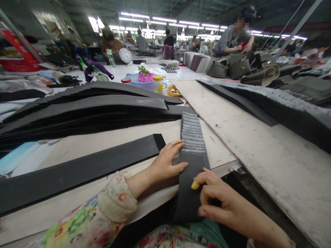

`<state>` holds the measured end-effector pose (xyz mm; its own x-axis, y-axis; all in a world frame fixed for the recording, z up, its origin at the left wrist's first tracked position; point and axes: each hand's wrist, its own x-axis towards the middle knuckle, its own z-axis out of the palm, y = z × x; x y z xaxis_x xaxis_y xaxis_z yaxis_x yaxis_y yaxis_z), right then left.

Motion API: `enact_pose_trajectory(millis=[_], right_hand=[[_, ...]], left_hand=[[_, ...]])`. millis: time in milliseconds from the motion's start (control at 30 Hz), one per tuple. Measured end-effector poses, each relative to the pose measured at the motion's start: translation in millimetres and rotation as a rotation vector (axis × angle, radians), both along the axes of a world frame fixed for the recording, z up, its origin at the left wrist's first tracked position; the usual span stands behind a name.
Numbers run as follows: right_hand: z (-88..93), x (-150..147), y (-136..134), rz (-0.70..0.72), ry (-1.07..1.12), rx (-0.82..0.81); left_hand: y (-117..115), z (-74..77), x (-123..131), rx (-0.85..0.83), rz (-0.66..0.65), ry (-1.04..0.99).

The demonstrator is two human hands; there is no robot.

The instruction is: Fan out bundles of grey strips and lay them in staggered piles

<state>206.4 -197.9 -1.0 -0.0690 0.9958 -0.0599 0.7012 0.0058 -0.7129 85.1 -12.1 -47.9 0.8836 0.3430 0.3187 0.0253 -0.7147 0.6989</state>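
Observation:
In front of me a dark grey strip [192, 172] runs away over the table edge, its near end curving down toward my lap. Stacked grey fuzzy-edged layers [192, 132] cover its far part. My left hand [169, 160] lies on the strip's left side, fingers spread, fingertips touching the layers' lower left edge and thumb on the smooth part. At the strip's right edge is my right hand [217, 194], fingers curled in toward the thumb. A yellow tip [195, 185] shows at one finger; whether it is a cover or a held piece is unclear.
Another dark strip [82, 168] lies to the left, below a tall pile of dark strips [85, 112]. A pale board [245, 137] at right carries more strips [284, 106]. A yellow-lidded jar [158, 85] and blue basin [137, 80] stand behind. People work farther back.

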Motion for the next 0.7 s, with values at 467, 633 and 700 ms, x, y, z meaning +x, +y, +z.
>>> enact_pose_trajectory(millis=[467,633,700], right_hand=[[-30.9,51,11,-0.488,-0.152,0.212],[-29.8,45,21,-0.486,-0.177,0.244],[-28.6,44,21,-0.482,-0.172,0.256]], left_hand=[[-1,-0.3,3,-0.086,0.000,0.016],[-1,-2.1,3,-0.081,0.000,0.020],[0,-1.9,3,-0.075,0.003,0.027]])
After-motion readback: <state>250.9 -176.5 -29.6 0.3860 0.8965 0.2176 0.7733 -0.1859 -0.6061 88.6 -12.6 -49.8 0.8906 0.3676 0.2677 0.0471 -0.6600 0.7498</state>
